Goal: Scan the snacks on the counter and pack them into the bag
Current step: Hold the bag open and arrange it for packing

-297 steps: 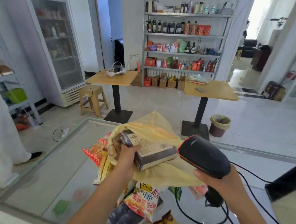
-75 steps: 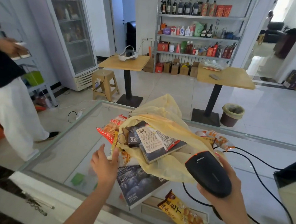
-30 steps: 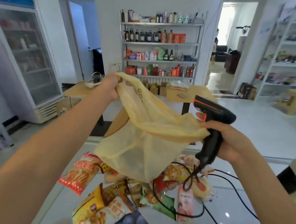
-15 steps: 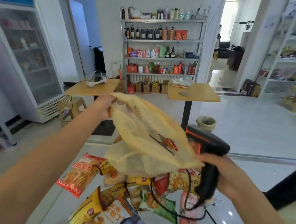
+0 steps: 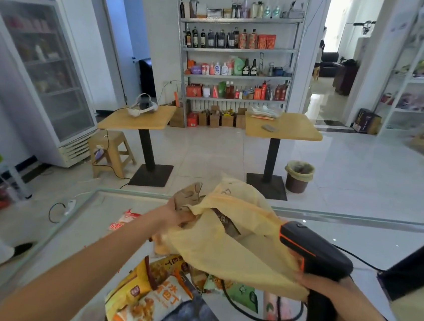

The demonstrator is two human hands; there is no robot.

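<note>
Our left hand clutches yellow bag rim; right hand grips scanner plus bag edge. Dark packet visible inside bag; snack packets lie beneath on counter.

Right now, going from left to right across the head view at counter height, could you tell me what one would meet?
Left hand → yellow bag → barcode scanner → black box at the right edge. The right hand, under the scanner, is left out.
</note>
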